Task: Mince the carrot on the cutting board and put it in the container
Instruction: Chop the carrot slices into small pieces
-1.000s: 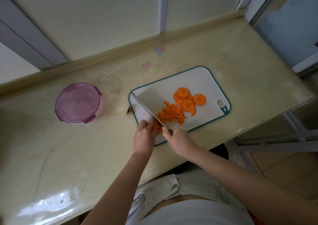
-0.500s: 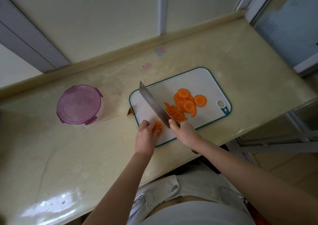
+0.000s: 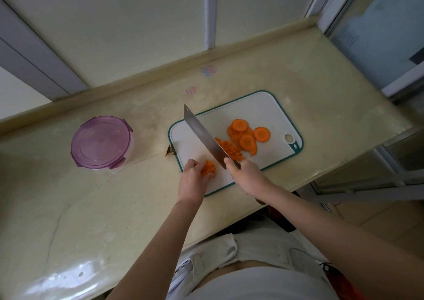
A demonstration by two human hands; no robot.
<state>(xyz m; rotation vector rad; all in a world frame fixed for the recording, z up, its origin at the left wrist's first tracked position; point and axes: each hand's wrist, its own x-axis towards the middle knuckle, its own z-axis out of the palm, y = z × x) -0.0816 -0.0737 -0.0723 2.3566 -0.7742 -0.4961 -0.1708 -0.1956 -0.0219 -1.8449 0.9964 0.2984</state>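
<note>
Left hand [image 3: 192, 180] at near-left corner of the cutting board [image 3: 270, 107], fingers curled over a small carrot clump [image 3: 208, 168], pinning it to the board; right hand [image 3: 246, 176] just beside it on the right, fist wrapped round the handle of the knife [image 3: 203, 134], handle itself hidden in the grip; hands close, not touching; clump sits between them, left of the blade; blade runs from the right hand up-left toward the board's far-left corner, flat face showing, looks lifted off the board, but can't tell if the heel touches; minced pile [image 3: 232, 150] lies just right of the blade, partly hidden behind it, mid-board; uncut carrot slices [image 3: 246, 139] further right, overlapping in a loose stack, one round slightly apart on the right side near the board's hanging hole [image 3: 288, 137]; left third of the board bare; container [image 3: 101, 141] stands on the desk [image 3: 114, 208] well left of the board, apart from both hands; purple lid on, side clips look down; contents can't be made out through the lid; small brownish carrot scrap [image 3: 170, 151] on the desk touching the board's left edge; two small stickers [image 3: 209, 70] on the desk behind the board, near the wall ledge.
</note>
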